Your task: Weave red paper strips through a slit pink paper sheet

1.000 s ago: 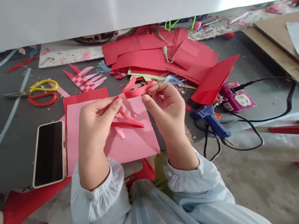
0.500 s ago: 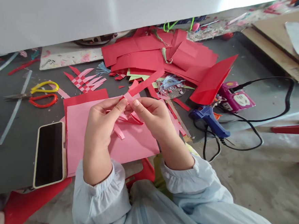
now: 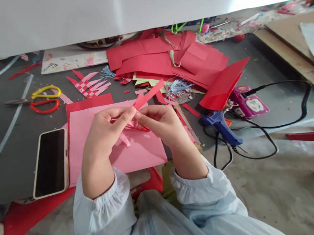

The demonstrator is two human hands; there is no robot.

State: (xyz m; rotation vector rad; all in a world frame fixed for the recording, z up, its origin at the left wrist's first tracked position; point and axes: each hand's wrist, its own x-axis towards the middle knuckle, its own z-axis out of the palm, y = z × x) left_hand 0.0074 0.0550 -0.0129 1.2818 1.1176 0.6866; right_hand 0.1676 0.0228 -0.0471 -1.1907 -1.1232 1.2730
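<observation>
Over a pink paper sheet (image 3: 140, 154), my two hands meet with their thumbs nearly touching. My left hand (image 3: 105, 130) pinches a woven bundle of red and pink paper strips. From the same spot my right hand (image 3: 161, 124) grips it between thumb and fingers. A red paper strip (image 3: 150, 94) sticks up from the pinch toward the upper right. Below the fingers a pink paper strip (image 3: 125, 139) hangs down, with red ends beside it. My fingers hide most of the weave. Red paper (image 3: 88, 101) lies under the pink sheet.
To the left are scissors (image 3: 41, 100) and a phone (image 3: 50, 162). Behind lie a woven red-and-pink piece (image 3: 87, 84) and a pile of red paper (image 3: 148, 64). A blue glue gun (image 3: 223, 127), its cord and a purple box (image 3: 248, 102) are on the right.
My thumbs have come closer together and cover the pink strip that showed between them. The red strip has shifted slightly and now points up from between my fingers.
</observation>
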